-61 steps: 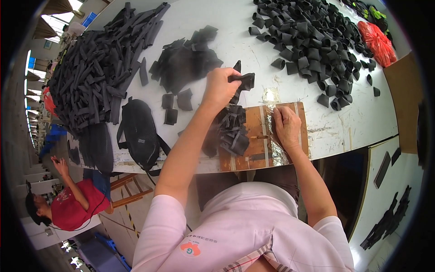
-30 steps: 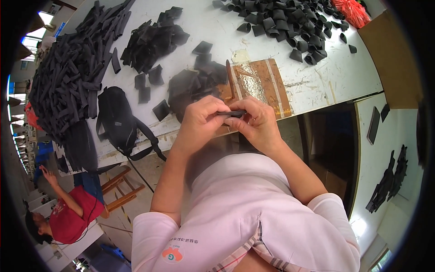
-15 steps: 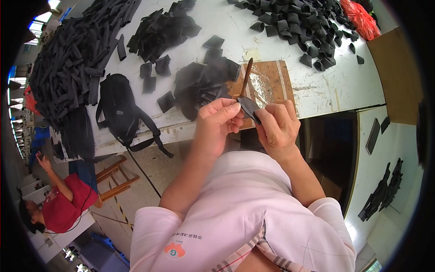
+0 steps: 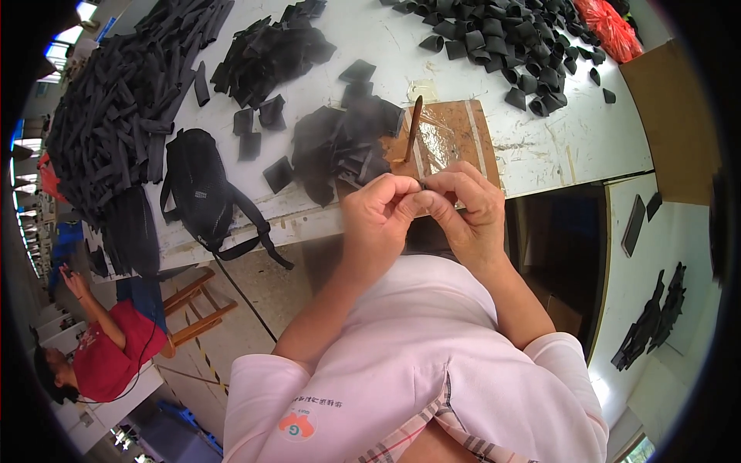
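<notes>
My left hand (image 4: 381, 210) and my right hand (image 4: 469, 207) meet at the fingertips in front of the table's near edge. Both are closed in a pinch on a small black fabric piece (image 4: 423, 186); only a dark bit of it shows, the rest hidden behind my fingers. Just beyond them a pointed brown stick (image 4: 415, 127) stands up from a brown board (image 4: 472, 131), which has clear tape over it. Left of the board lies a loose pile of flat black fabric pieces (image 4: 316, 147), partly blurred.
Long black fabric tubes (image 4: 116, 100) heap at the far left, beside a black strapped bag (image 4: 199, 189). Another heap of black pieces (image 4: 270, 58) lies farther back. Small black loops (image 4: 502, 46) and a red plastic bag (image 4: 607, 29) sit at back right, near a cardboard box (image 4: 668, 116). A person in red (image 4: 116, 347) sits at left.
My hands have come together, and the black piece, visible between them before, is now mostly covered by my fingers. The stick no longer overlaps the piece. The view has shifted slightly.
</notes>
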The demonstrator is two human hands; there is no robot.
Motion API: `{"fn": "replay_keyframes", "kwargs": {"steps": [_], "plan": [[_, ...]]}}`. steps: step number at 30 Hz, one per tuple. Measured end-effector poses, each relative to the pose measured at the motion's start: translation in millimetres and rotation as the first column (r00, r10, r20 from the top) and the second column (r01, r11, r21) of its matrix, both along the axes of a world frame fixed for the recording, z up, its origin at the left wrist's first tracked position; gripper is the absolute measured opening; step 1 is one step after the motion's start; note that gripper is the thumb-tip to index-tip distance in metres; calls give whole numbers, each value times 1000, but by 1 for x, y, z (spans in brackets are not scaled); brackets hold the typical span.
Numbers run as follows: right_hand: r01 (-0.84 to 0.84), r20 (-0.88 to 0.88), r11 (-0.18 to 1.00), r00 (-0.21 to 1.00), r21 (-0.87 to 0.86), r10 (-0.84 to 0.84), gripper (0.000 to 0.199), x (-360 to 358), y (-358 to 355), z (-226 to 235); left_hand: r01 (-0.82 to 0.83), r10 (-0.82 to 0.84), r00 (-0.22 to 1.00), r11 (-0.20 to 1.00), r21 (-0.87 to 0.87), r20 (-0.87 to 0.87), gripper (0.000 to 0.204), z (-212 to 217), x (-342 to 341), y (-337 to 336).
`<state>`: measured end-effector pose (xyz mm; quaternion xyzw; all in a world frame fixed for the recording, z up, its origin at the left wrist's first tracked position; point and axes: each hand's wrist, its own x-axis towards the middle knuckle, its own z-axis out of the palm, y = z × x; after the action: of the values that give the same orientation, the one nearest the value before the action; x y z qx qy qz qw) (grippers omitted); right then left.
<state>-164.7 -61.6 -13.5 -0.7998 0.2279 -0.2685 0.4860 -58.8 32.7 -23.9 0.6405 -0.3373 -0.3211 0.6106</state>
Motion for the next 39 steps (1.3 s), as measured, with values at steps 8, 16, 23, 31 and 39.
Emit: {"fn": "replay_keyframes", "kwargs": {"steps": [8,16,23,31,39], "plan": [[35,-82,811,991,-584,-102,16,16,6,-15,-355,371,903,929,-110,219,3,-15,-18,-11],[183,24,939,980,292,-198,5,18,-2,-17,-150,-174,340,960,-236,-924,19,6,16,-2],[-337,339,49,940,940,-42,19,19,-13,1,-355,358,933,908,-221,-28,11,8,1,-20],[-338,264,600,941,725,211,29,54,-62,63,-115,-489,144,855,-505,-860,14,55,52,-36],[-260,158,726,966,636,206,32,51,-59,15,-195,151,973,940,-280,-173,25,36,31,-41]]}}
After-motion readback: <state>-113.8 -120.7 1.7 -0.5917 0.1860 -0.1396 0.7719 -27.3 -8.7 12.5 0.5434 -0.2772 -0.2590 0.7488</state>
